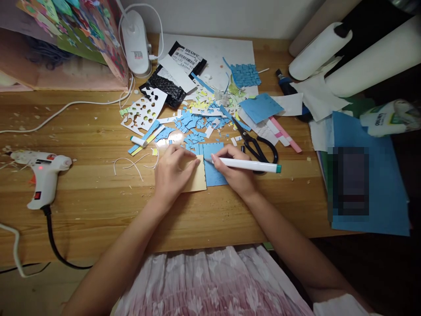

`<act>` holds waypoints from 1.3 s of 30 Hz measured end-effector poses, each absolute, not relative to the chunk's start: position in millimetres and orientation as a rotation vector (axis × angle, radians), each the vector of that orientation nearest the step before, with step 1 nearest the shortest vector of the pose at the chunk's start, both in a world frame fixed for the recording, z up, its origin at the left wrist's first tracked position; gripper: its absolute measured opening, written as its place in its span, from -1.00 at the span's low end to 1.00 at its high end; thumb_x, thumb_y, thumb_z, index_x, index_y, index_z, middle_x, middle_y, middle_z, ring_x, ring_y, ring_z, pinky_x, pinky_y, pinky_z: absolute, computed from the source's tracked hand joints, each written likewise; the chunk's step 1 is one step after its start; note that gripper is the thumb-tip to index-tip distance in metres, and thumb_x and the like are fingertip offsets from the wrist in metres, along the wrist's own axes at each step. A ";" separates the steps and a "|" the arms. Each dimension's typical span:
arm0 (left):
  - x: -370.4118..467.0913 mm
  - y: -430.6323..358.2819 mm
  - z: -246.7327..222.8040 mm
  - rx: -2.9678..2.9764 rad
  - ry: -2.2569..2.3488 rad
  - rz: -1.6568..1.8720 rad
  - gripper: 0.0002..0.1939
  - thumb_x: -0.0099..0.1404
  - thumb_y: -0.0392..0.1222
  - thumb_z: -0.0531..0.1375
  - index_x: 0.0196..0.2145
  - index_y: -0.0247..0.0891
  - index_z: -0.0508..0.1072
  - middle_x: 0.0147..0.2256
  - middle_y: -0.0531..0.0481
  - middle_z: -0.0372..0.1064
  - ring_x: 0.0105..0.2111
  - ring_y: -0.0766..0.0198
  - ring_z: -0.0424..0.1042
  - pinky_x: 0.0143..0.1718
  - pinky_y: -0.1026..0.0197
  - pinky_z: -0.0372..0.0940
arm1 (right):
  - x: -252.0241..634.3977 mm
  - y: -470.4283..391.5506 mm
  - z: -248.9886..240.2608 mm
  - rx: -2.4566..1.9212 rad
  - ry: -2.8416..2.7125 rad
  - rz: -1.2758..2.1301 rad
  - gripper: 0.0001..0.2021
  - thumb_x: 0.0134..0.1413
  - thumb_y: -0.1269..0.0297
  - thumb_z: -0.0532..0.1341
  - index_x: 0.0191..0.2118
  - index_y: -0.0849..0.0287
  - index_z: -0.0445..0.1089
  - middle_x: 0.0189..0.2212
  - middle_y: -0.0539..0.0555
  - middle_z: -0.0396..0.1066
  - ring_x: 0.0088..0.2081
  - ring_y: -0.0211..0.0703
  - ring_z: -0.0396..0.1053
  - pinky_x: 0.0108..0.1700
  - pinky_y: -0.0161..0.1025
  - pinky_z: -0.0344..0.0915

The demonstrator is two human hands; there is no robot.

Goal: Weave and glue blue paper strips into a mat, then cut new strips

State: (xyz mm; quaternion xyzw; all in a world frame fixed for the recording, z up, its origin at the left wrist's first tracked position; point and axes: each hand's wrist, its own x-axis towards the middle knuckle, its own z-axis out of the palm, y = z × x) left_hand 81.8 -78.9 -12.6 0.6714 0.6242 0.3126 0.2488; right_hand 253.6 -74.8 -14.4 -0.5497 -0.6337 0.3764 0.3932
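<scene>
A small cream card (198,177) lies partly over a blue piece of paper (214,174) at the middle of the desk. With bent fingers and thumb, my left hand (173,171) grips and presses the cream card near its upper part. My right hand (236,173) is closed around a white marker (251,165) with a green end. The marker's tip points left, at the border between card and blue paper. Small dark marks show along that border and the blue paper's top edge. Its green-banded white cap (138,141) seems to lie to the left.
Blue, white and yellow scraps (194,123) litter the desk beyond my hands. Black scissors (256,142) lie close to my right hand. At left is a glue gun (46,171) with its red light lit. Blue sheets (388,184) and a bottle (388,117) are at right.
</scene>
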 end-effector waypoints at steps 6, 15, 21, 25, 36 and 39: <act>82.0 -78.5 -12.2 1.838 1.711 0.845 -0.93 0.15 -0.17 0.24 -0.38 -0.19 0.47 -0.32 0.05 0.36 -0.30 0.28 0.37 -0.26 0.21 0.23 | 256.8 -74.6 -17.1 -1.406 -1.653 0.960 -0.81 0.05 0.20 0.21 -0.50 0.17 0.31 -0.59 -0.08 0.27 -0.54 -0.33 0.18 -0.50 -0.34 0.08; 81.8 -78.7 -12.9 1.829 1.708 0.855 -0.92 0.14 -0.17 0.24 -0.38 -0.18 0.47 -0.32 0.05 0.37 -0.29 0.27 0.38 -0.25 0.20 0.24 | 255.4 -74.3 -16.0 -1.390 -1.615 0.977 -0.82 0.06 0.21 0.20 -0.47 0.17 0.31 -0.59 -0.08 0.26 -0.54 -0.33 0.16 -0.50 -0.34 0.07; 82.4 -78.9 -13.3 1.838 1.712 0.850 -0.92 0.15 -0.17 0.24 -0.37 -0.19 0.47 -0.31 0.05 0.37 -0.29 0.27 0.37 -0.25 0.21 0.24 | 257.0 -74.4 -17.5 -1.374 -1.627 1.020 -0.79 0.03 0.24 0.22 -0.54 0.18 0.27 -0.64 -0.11 0.20 -0.58 -0.36 0.12 -0.54 -0.35 0.02; 82.1 -78.4 -13.7 1.842 1.705 0.853 -0.92 0.15 -0.17 0.24 -0.38 -0.19 0.47 -0.32 0.05 0.37 -0.29 0.27 0.37 -0.25 0.21 0.24 | 257.3 -75.0 -17.3 -1.356 -1.624 1.075 -0.77 0.02 0.28 0.22 -0.58 0.18 0.24 -0.65 -0.11 0.20 -0.59 -0.37 0.10 -0.55 -0.36 0.00; 82.0 -78.8 -13.7 1.842 1.713 0.849 -0.92 0.14 -0.17 0.24 -0.37 -0.18 0.49 -0.31 0.04 0.36 -0.30 0.27 0.37 -0.25 0.20 0.25 | 260.3 -77.1 -19.9 -1.370 -1.705 1.086 -0.75 -0.04 0.27 0.22 -0.63 0.17 0.21 -0.67 -0.11 0.19 -0.60 -0.35 0.10 -0.56 -0.34 0.00; 82.1 -78.9 -14.1 1.844 1.708 0.858 -0.92 0.15 -0.17 0.24 -0.37 -0.17 0.49 -0.32 0.04 0.35 -0.30 0.27 0.36 -0.26 0.20 0.25 | 261.1 -77.1 -19.7 -1.363 -1.748 1.061 -0.73 -0.04 0.27 0.23 -0.64 0.17 0.19 -0.67 -0.11 0.19 -0.59 -0.34 0.11 -0.54 -0.33 0.02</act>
